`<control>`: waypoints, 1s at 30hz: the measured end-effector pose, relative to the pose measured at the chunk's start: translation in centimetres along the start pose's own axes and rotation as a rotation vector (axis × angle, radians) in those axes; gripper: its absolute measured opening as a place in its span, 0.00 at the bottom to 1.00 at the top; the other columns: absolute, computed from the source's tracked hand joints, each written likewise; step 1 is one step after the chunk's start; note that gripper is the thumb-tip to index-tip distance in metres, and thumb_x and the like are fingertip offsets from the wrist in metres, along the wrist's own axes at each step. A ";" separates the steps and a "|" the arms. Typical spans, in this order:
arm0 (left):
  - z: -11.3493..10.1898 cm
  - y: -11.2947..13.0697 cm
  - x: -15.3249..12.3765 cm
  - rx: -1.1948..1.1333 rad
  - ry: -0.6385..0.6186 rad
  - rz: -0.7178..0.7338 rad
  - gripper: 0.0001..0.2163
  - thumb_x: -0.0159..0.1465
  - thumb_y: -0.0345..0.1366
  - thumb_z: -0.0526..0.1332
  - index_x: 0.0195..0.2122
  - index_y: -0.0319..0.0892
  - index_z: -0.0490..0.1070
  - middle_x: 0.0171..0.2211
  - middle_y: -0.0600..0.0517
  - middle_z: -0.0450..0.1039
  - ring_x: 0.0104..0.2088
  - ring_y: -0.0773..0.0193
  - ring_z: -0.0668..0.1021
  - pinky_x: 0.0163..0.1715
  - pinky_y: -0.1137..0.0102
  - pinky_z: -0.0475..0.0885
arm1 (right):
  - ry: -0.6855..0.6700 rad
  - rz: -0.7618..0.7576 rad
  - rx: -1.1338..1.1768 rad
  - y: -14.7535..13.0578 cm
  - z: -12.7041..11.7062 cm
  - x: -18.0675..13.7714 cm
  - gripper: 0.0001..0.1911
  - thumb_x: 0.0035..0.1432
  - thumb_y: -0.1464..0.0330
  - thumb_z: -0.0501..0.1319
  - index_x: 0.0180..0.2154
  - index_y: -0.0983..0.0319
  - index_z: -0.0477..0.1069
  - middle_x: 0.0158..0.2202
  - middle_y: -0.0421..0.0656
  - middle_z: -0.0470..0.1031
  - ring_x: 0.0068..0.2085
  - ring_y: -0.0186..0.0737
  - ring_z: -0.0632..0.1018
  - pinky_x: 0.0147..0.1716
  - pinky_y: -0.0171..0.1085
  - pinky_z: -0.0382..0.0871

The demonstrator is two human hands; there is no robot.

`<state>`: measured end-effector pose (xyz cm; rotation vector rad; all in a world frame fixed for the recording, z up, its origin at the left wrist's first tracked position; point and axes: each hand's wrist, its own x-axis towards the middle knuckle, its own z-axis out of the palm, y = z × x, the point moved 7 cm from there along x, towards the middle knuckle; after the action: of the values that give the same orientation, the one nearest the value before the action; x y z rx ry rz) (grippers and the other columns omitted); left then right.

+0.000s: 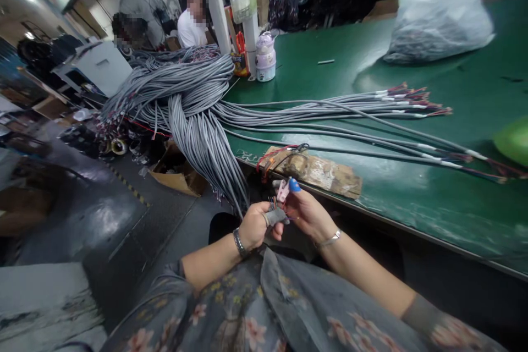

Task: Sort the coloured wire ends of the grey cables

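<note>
My left hand [254, 224] is closed in front of my body, its thumb wrapped in grey tape. It grips a cable end whose thin coloured wires [273, 201] stick up past the thumb; the rest of that cable is mostly hidden. Close beside it, my right hand [310, 214] wears a blue cover on the thumb and pinches a small pink plastic tool [282, 191]. Reddish wires show between the two hands. Just beyond them a worn wooden block [315, 171] lies on the table edge, with red and black leads at its left end.
A large bundle of grey cables [198, 93] drapes over the left end of the green table [433, 203]. Several cables [322, 113] stretch rightward. A white plastic bag [441, 16], a lilac bottle [265, 58] and a post stand behind. A cardboard box [177, 173] sits below. Another person [192, 26] is farther back.
</note>
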<state>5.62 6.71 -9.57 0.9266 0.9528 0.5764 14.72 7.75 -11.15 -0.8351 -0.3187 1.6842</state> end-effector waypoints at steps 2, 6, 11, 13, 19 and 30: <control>-0.2 0.1 -0.2 -0.010 0.015 0.010 0.24 0.40 0.56 0.69 0.20 0.38 0.67 0.12 0.55 0.66 0.10 0.71 0.66 0.11 0.75 0.59 | -0.032 0.002 0.000 0.0 0.2 -0.2 0.24 0.41 0.46 0.69 0.29 0.60 0.75 0.23 0.39 0.74 0.24 0.35 0.72 0.22 0.34 0.65; -0.6 0.0 -0.9 -0.026 0.060 0.014 0.24 0.40 0.55 0.69 0.22 0.38 0.67 0.12 0.55 0.66 0.10 0.71 0.66 0.12 0.75 0.60 | -0.074 0.020 -0.005 -0.2 0.4 -0.6 0.24 0.49 0.45 0.63 0.28 0.60 0.75 0.25 0.41 0.75 0.25 0.34 0.72 0.24 0.34 0.67; -0.7 0.0 -1.5 -0.027 0.087 0.059 0.23 0.42 0.55 0.68 0.22 0.38 0.67 0.13 0.54 0.67 0.11 0.70 0.67 0.13 0.75 0.61 | -0.031 -0.033 -0.027 -0.7 0.4 -0.7 0.20 0.41 0.50 0.71 0.27 0.60 0.75 0.23 0.37 0.72 0.23 0.31 0.69 0.24 0.31 0.67; -0.8 0.1 -1.5 -0.036 0.099 0.080 0.23 0.43 0.55 0.68 0.22 0.38 0.67 0.13 0.54 0.67 0.11 0.70 0.67 0.12 0.75 0.61 | -0.019 -0.071 -0.066 -0.9 0.4 -0.7 0.21 0.40 0.51 0.72 0.27 0.61 0.75 0.22 0.37 0.70 0.23 0.30 0.68 0.23 0.31 0.66; -1.1 0.3 -1.4 0.029 0.132 0.098 0.22 0.44 0.55 0.68 0.21 0.39 0.67 0.13 0.55 0.67 0.11 0.71 0.67 0.12 0.76 0.61 | -0.043 0.002 -0.208 -0.2 0.6 -1.7 0.27 0.35 0.45 0.70 0.25 0.62 0.72 0.19 0.37 0.69 0.21 0.31 0.67 0.22 0.33 0.62; -1.0 0.4 -1.6 0.234 0.101 0.114 0.18 0.46 0.50 0.67 0.19 0.40 0.66 0.13 0.55 0.67 0.14 0.71 0.69 0.15 0.75 0.65 | -0.119 -0.039 -0.568 -0.5 1.3 -2.9 0.24 0.36 0.48 0.71 0.24 0.61 0.69 0.20 0.37 0.71 0.23 0.34 0.69 0.28 0.37 0.63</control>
<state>3.93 6.12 -8.82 1.1756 1.0782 0.6217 14.49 5.51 -8.91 -1.1302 -0.9176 1.6279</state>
